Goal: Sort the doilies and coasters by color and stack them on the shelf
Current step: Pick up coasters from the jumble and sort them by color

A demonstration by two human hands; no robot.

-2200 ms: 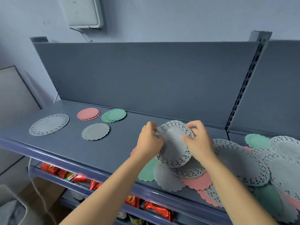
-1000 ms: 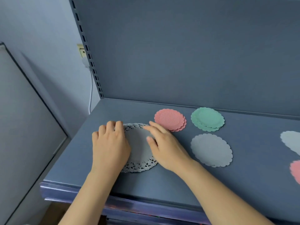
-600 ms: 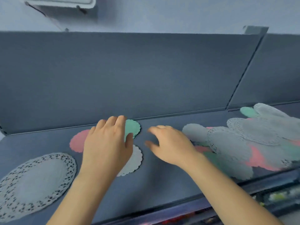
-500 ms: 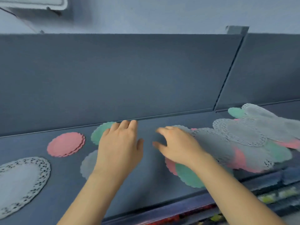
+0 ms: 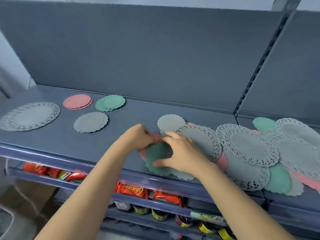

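At 6 o'clock on the shelf (image 5: 103,146), left hand (image 5: 138,137) pinches a pink coaster (image 5: 155,136); right hand (image 5: 181,156), fingers spread, presses the green coaster (image 5: 156,157), probably separating colors for 4 stacks at 10 o'clock.

Below the blue-grey metal shelf edge (image 5: 52,154): red shiny foil snack packets (image 5: 132,190), with dark yellow-labelled jars (image 5: 158,214) lower still.

Grey back panel (image 5: 138,49), slotted upright (image 5: 265,54), perhaps pale wall (image 5: 10,58)
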